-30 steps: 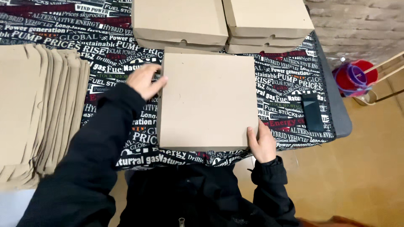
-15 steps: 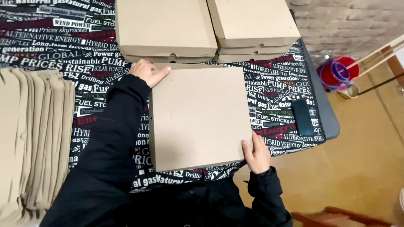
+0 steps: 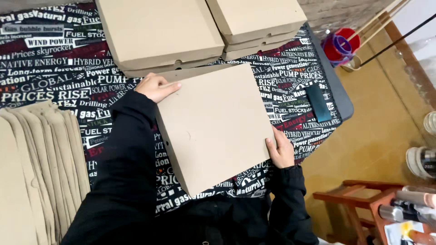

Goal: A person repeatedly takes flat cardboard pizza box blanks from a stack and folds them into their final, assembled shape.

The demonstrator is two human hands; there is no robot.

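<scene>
From my remote view, the bench (image 3: 338, 97) under its cloth printed with headlines carries everything. Beyond my left hand (image 3: 156, 87) sit two stacks of closed boxes (image 3: 159, 34), and out past my left elbow a fanned pile of flat box blanks (image 3: 41, 163) lies well apart from the work. Between my hands lies the closed cardboard box (image 3: 213, 127), turned a little askew on the cloth, its far corner just beside the nearest stack.

To do this well, I judge I should press evenly at both opposite corners so the lid stays flush, and keep the box flat on the cloth instead of letting the near corner lift.

My left hand lies at the far left corner, fingers together and pointing across the lid edge, arm stretched along the box's left side. My right hand (image 3: 281, 149) grips the near right edge, thumb on top, fingers curled under, wrist bent inward.
</scene>
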